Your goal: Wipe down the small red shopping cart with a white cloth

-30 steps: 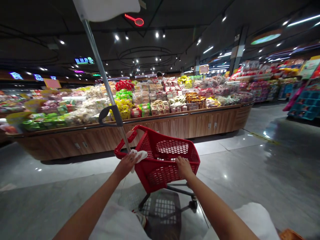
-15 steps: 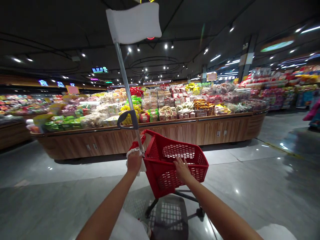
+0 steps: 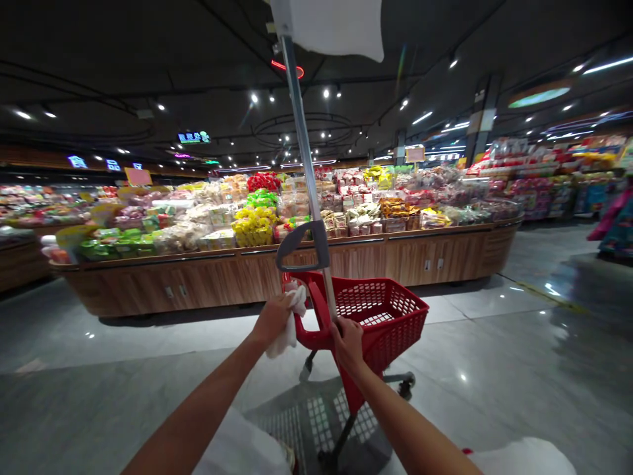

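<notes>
Left hand: this person's left hand (image 3: 271,322) is clenched on a crumpled white cloth (image 3: 299,301), fingers at the red handle (image 3: 312,340) of a shopping cart.
Cloth: bunched against the outer edge of the handle, a loose end hanging below the fingers.
Right hand: the right hand (image 3: 349,340) is curled at the near corner of the cart's handle end, by the foot of a metal pole (image 3: 306,155); I cannot tell whether it grasps the pole or the rim.
Cart: the red cart (image 3: 395,338) stands on the shiny grey floor (image 3: 469,382), handle end to my left, just before a long wooden counter.
Basket: its lattice walls and bottom let the pale floor show through.
Pole: rising from the basket's handle-end corner, leaning slightly, with a grey loop (image 3: 321,245) partway up and a white board (image 3: 336,26) on top, cut off by the upper edge of view.
Counter: the wooden counter (image 3: 247,282) is heaped with packets: green packets (image 3: 116,244) by its left end, yellow packets (image 3: 254,226) along the front edge near the middle, red packets (image 3: 263,181) behind, orange-brown packets (image 3: 395,208) right of the middle, clear bags (image 3: 469,214) toward the right end.
Beyond: blurred, loaded shelves (image 3: 539,191) past the counter's right end.
</notes>
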Motion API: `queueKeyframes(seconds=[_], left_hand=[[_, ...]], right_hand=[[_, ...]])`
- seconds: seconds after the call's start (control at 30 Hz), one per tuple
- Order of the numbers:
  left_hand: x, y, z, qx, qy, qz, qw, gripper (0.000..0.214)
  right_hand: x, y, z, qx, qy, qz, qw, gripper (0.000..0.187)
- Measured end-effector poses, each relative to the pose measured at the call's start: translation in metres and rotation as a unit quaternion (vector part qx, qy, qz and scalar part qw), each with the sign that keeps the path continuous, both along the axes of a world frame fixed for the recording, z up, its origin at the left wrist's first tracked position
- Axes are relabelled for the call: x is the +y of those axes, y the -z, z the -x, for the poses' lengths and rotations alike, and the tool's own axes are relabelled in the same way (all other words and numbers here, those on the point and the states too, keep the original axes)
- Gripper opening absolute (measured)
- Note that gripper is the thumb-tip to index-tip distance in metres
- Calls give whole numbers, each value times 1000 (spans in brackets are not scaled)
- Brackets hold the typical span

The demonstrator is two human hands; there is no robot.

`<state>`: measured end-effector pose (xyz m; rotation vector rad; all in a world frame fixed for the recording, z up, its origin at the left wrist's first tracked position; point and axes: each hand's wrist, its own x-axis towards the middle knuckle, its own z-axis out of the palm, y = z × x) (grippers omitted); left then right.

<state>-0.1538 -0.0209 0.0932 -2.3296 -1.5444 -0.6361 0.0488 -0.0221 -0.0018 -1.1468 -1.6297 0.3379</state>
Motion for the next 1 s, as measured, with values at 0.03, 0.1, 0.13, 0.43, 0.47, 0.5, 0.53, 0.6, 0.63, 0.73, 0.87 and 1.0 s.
queueKeyframes(seconds=[0.03,0.1,0.13,0.43,0.47,0.5,0.53,0.6,0.63,0.73,0.87,1.0], left_hand=[[2,-3,-7,-20,7,9,1000,35],[0,-5,-28,-43,56,33,997,32],[-3,-3,-41,-48,88,47,994,30],[23,-8,-55,27,287,113,951,28],[36,-11,-50,25,263,108,958,27],[49,-14,-46,16,228,102,968,25],[61,-15,-43,-1,182,96,979,24],[79,-16,-40,-44,88,89,991,25],[84,-15,-41,-62,53,89,993,26],[81,-6,-50,-83,42,85,992,30],[54,8,-77,-91,94,48,990,34],[32,14,-112,-110,99,13,989,34]], right_hand=[[-2,2,-8,7,15,-15,1000,38],[-4,6,-22,18,29,-38,999,38],[-4,7,-28,21,31,-46,998,38],[5,1,-80,86,-24,-33,995,40],[7,0,-84,94,-37,-24,995,40],[11,-1,-87,99,-51,-17,994,41],[15,0,-90,104,-65,-12,992,41],[23,3,-97,111,-87,-7,990,40],[28,5,-101,114,-92,-5,989,39],[40,10,-121,109,-91,7,990,37],[41,0,-151,100,-33,3,994,30],[16,-31,-149,45,160,-133,977,26]])
